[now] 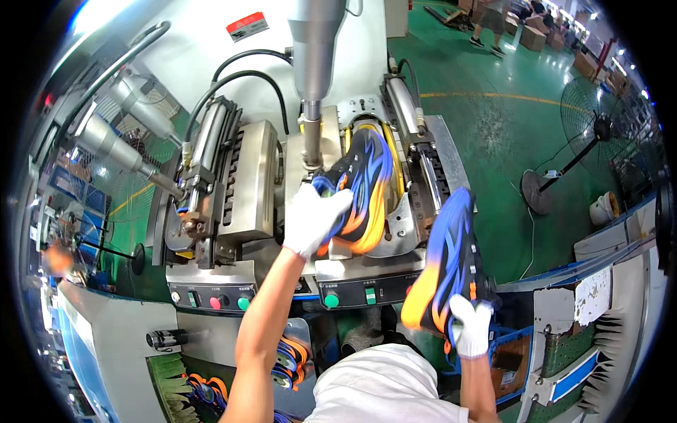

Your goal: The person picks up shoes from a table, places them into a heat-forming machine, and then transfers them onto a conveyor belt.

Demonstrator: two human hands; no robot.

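Note:
In a white glove, my left hand [314, 217] grips the collar of a blue, black and orange sneaker [367, 187]. That sneaker lies at the right-hand station of a metal pressing machine [255, 183], its toe pointing away and its orange sole edge to the right. My right hand [471, 324], also gloved, holds a second sneaker [449, 254] of the same colours by the ankle opening. This one is off the machine, lifted at its front right side with the toe pointing away. My fingers are partly hidden inside both shoes.
A thick metal cylinder [312, 56] comes down beside my left hand. Control panels with coloured buttons [367, 295] line the machine's front. Several similar sneakers [289, 361] sit below at left. A standing fan [599, 130] is at right, and a person [490, 25] stands far back.

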